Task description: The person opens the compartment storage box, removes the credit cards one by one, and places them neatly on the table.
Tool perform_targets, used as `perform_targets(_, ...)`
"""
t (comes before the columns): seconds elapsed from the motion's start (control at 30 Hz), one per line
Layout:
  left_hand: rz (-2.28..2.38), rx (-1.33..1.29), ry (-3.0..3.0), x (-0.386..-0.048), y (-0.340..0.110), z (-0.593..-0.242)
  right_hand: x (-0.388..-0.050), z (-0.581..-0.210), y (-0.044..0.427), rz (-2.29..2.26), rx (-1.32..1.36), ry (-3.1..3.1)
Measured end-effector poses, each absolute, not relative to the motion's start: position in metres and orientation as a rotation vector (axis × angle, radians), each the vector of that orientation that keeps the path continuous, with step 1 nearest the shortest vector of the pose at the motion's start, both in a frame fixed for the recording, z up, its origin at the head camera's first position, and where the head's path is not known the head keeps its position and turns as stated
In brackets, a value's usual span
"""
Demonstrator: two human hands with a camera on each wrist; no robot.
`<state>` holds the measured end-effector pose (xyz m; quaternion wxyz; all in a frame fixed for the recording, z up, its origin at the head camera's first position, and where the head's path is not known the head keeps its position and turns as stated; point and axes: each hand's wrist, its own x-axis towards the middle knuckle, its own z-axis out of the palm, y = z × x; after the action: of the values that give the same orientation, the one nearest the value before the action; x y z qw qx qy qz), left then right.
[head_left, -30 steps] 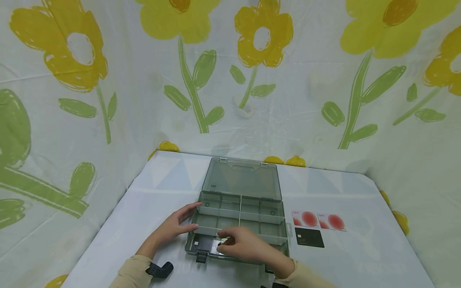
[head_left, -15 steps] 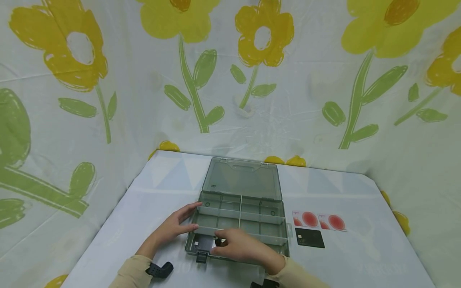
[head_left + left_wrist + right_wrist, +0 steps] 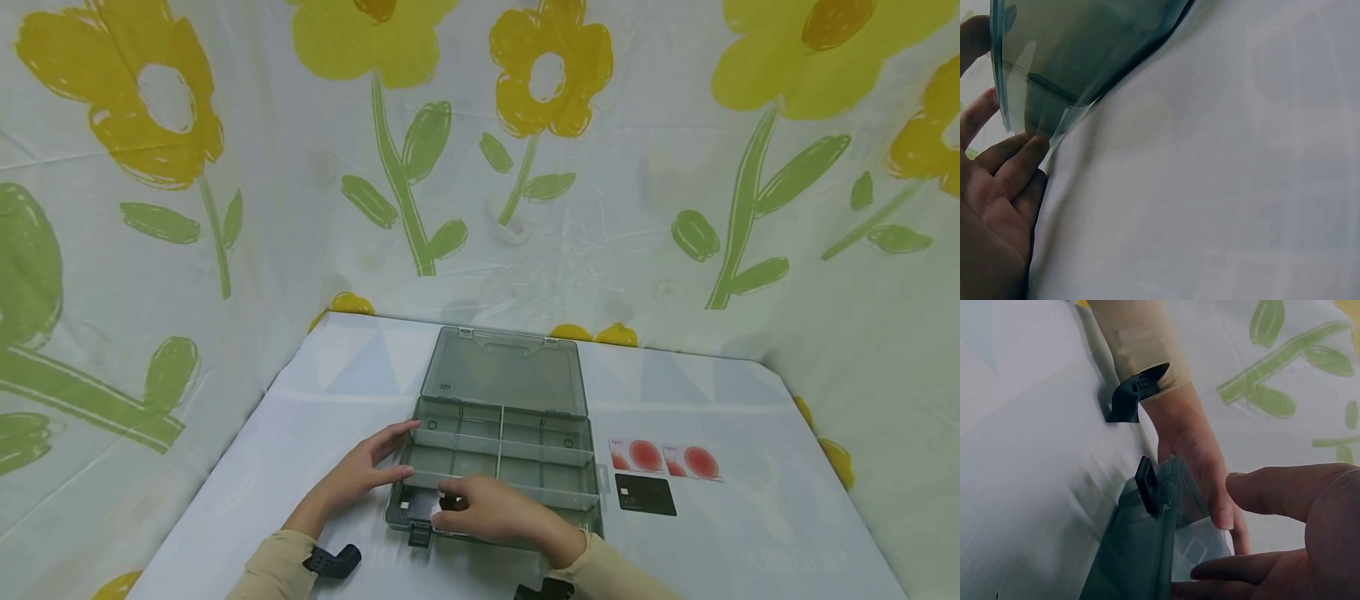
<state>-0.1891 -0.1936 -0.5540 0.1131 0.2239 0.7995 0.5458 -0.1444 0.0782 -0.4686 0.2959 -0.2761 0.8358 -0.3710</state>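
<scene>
A translucent grey-green compartment box (image 3: 498,467) lies on the table with its lid folded back. My left hand (image 3: 360,475) steadies the box's left edge, thumb and fingers spread along it; in the left wrist view the fingers (image 3: 1019,162) touch the side wall. A black card (image 3: 416,505) with a pale chip lies in the front left compartment. Just right of it, my right hand (image 3: 491,512) reaches into that compartment, thumb and forefinger spanning a card whose pale sheen (image 3: 436,505) shows between them. The palm hides most of that card.
Right of the box lie two pale cards with red circles, a left one (image 3: 635,456) and a right one (image 3: 692,462). Below them is a black card (image 3: 645,495) marked VIP. The raised lid (image 3: 506,373) lies towards the flower-printed backdrop (image 3: 645,217).
My right hand has slid a little left inside the front compartment, and the pale patch at its fingertips has shifted left with it. The left hand and box stay still.
</scene>
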Motion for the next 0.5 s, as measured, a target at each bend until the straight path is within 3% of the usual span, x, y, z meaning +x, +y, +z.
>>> perform_targets(0.5,1.612,0.647,2.339,-0.1896,-0.1928,-0.5536,-0.1445,-0.4708,0.0792,-1.039,-0.707,2.191)
